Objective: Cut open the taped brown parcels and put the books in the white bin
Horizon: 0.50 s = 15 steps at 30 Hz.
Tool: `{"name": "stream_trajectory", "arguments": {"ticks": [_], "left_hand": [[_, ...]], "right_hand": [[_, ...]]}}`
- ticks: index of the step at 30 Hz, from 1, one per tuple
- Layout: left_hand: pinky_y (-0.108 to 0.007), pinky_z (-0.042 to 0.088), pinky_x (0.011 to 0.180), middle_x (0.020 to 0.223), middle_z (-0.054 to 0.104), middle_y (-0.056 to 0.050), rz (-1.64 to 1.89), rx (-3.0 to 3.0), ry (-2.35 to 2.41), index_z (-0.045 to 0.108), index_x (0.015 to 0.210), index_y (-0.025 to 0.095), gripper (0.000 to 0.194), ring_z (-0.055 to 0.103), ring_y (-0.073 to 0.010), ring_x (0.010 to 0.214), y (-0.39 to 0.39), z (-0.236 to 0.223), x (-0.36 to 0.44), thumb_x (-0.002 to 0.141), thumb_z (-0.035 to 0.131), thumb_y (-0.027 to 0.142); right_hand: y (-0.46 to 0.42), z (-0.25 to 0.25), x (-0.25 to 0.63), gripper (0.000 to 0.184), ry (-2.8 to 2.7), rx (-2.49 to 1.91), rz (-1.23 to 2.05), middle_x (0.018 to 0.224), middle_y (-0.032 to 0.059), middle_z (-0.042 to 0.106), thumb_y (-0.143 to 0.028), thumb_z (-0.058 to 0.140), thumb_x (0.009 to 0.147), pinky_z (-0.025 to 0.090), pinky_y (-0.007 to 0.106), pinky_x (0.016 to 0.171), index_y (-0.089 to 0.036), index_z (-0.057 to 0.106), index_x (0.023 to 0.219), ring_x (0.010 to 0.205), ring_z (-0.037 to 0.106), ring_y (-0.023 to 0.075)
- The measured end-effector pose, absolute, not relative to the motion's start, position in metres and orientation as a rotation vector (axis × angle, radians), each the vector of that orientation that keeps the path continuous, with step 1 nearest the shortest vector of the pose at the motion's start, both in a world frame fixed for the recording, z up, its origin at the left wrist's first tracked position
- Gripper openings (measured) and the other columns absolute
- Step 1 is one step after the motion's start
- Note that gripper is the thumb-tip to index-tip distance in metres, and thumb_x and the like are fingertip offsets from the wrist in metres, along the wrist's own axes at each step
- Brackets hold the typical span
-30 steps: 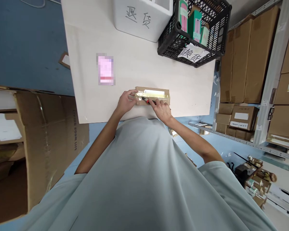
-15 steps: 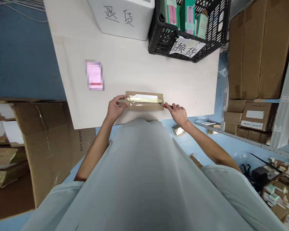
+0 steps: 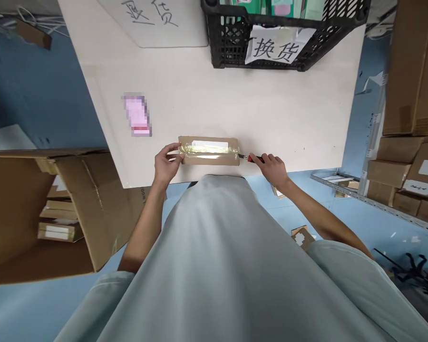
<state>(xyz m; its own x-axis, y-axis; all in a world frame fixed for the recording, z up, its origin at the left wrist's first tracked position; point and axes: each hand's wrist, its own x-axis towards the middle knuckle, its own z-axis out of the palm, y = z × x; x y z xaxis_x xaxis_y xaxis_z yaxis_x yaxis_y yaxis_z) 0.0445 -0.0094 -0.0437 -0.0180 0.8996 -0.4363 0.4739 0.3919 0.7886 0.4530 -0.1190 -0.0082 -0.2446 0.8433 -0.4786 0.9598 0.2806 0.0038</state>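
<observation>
A narrow cardboard box (image 3: 214, 160), wrapped in shiny clear tape with a white label on top, lies near the front edge of the white table (image 3: 257, 104). At its left end my left hand (image 3: 167, 164) grips it, thumb and fingers pressed against the sides. A red and black utility knife (image 3: 254, 158) is held in my right hand (image 3: 273, 170), its dark blade pointing left at the box's right end. The tip touches or nearly touches that end; I cannot tell which.
A black plastic crate (image 3: 231, 45) with green boxes and a handwritten paper sign stands at the back, beside a white bin (image 3: 174, 33). A blurred pink item (image 3: 137, 114) lies on the left. A large open carton (image 3: 100, 204) holding parcels sits left; stacked cartons (image 3: 406, 99) stand right.
My right hand has drawn the knife slightly right, away from the box, so more of the knife shows. My left hand still holds the box. The camera view has shifted.
</observation>
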Motion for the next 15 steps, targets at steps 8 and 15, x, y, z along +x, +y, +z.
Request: {"name": "stream_trajectory", "arguments": {"ticks": [8,15], "left_hand": [[-0.037,0.069,0.090,0.138,0.078,-0.012,0.418,1.283,1.755,0.076,0.130,0.020,0.046,0.077,-0.0209,0.100,-0.004,-0.033,0.052,0.084,0.076,0.027],[-0.054,0.066,0.108,0.140,0.073,-0.015,0.247,1.525,1.885,0.071,0.130,0.022,0.040,0.074,-0.0319,0.122,-0.007,-0.023,0.063,0.090,0.069,0.017]], "right_hand": [[-0.126,-0.016,0.441,0.083,2.258,1.707,-0.513,0.116,0.0153,0.073,-0.003,0.056,0.099,0.041,0.035,0.076,-0.027,0.047,0.178,0.096,0.060,0.0256],[-0.118,-0.016,0.457,0.070,2.370,1.730,-0.607,0.115,0.0134,0.077,-0.006,0.052,0.105,0.044,0.032,0.077,-0.030,0.058,0.171,0.094,0.063,0.0228]]}}
